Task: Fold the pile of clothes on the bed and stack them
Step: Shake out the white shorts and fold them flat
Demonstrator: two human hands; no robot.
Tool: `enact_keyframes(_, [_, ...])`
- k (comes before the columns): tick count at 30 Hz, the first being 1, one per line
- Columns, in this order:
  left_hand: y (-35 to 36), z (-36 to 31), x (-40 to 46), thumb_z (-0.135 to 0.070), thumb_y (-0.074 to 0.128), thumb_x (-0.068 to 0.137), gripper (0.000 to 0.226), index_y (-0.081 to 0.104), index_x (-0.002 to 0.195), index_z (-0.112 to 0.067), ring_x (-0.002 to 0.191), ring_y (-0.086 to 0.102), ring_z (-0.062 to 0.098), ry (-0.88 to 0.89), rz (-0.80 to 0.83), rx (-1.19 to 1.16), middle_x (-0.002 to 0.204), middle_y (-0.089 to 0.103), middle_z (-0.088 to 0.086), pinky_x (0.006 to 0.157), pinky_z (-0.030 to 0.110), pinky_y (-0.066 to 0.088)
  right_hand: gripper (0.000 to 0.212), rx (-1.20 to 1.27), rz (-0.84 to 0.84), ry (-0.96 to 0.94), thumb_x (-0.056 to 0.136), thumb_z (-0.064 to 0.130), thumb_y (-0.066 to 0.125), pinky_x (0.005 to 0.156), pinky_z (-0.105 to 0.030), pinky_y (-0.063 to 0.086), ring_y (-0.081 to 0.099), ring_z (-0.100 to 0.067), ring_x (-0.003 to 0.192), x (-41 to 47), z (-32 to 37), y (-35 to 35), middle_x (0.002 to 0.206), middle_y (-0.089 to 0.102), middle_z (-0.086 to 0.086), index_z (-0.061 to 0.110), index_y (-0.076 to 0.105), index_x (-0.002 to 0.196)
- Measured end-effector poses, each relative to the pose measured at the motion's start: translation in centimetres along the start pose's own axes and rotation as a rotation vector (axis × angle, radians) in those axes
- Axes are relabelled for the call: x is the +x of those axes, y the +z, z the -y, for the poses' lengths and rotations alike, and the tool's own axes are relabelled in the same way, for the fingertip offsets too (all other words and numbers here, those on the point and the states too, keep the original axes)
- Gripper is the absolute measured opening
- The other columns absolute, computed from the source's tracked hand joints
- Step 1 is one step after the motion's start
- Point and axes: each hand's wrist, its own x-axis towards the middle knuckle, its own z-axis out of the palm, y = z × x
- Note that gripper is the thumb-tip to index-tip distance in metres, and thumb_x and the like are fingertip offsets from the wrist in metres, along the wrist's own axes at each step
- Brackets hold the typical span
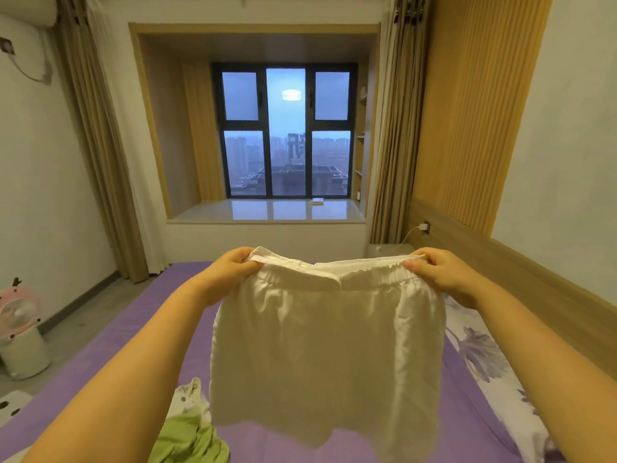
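Note:
A pair of white shorts (327,355) with an elastic waistband hangs in the air above the purple bed (160,315). My left hand (230,272) pinches the left end of the waistband. My right hand (440,272) pinches the right end, thumb on the near side. The legs of the shorts hang down freely and hide part of the bed. A green garment (190,439) and a pale printed one (188,397) lie crumpled on the bed below, near the lower left of the shorts.
A floral pillow or quilt (484,355) lies along the bed's right side by the wooden headboard (500,262). A small fan on a bin (20,329) stands on the floor at left. A window bay is straight ahead, a nightstand (384,250) by it.

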Motion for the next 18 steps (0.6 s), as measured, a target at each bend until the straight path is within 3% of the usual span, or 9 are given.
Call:
enact_keyframes(6, [1.3, -0.2, 0.4, -0.028, 0.053, 0.071, 0.033, 0.062, 0.093, -0.005, 0.075, 0.057, 0.024, -0.214, 0.078, -0.303, 0.088, 0.058, 0.015, 0.077, 0.037, 0.046, 0.019, 0.18, 0.012, 0.081, 0.091, 0.021, 0.062, 0.066, -0.029, 0.053, 0.065, -0.021, 0.082, 0.9, -1.6, -0.4, 0.094, 0.069, -0.011, 0.007, 0.067, 0.102])
enact_keyframes(8, [1.5, -0.2, 0.4, -0.038, 0.053, 0.079, 0.035, 0.067, 0.092, -0.009, 0.078, 0.063, 0.023, -0.207, 0.143, -0.327, 0.09, 0.065, 0.012, 0.075, 0.033, 0.05, 0.019, 0.219, 0.01, 0.106, 0.09, 0.021, 0.063, 0.068, -0.031, 0.054, 0.066, -0.023, 0.083, 1.4, -2.2, -0.4, 0.094, 0.07, -0.013, 0.007, 0.068, 0.102])
enact_keyframes(10, [1.8, -0.3, 0.4, -0.048, 0.061, 0.087, 0.038, 0.07, 0.104, -0.015, 0.092, 0.069, 0.023, -0.176, 0.158, -0.237, 0.102, 0.072, 0.007, 0.077, 0.033, 0.055, 0.02, 0.244, 0.008, 0.125, 0.09, 0.021, 0.064, 0.07, -0.034, 0.054, 0.065, -0.023, 0.083, 1.9, -2.4, -0.5, 0.091, 0.07, -0.012, 0.006, 0.069, 0.102])
enact_keyframes(13, [2.1, -0.2, 0.7, -0.038, 0.068, 0.085, 0.033, 0.069, 0.099, -0.008, 0.081, 0.07, 0.024, -0.112, -0.032, -0.092, 0.096, 0.072, 0.013, 0.077, 0.041, 0.058, 0.023, 0.231, 0.018, 0.117, 0.089, 0.021, 0.065, 0.071, -0.034, 0.054, 0.065, -0.023, 0.082, 2.6, -2.3, -0.5, 0.087, 0.07, -0.01, 0.002, 0.069, 0.102])
enact_keyframes(18, [2.1, -0.3, 1.5, -0.025, 0.063, 0.092, 0.032, 0.064, 0.099, 0.006, 0.071, 0.062, 0.028, -0.135, -0.263, -0.132, 0.088, 0.066, 0.021, 0.073, 0.041, 0.053, 0.026, 0.265, 0.055, 0.109, 0.088, 0.018, 0.065, 0.066, -0.029, 0.056, 0.066, -0.02, 0.078, 3.7, -0.9, -0.3, 0.088, 0.071, -0.011, -0.005, 0.067, 0.101])
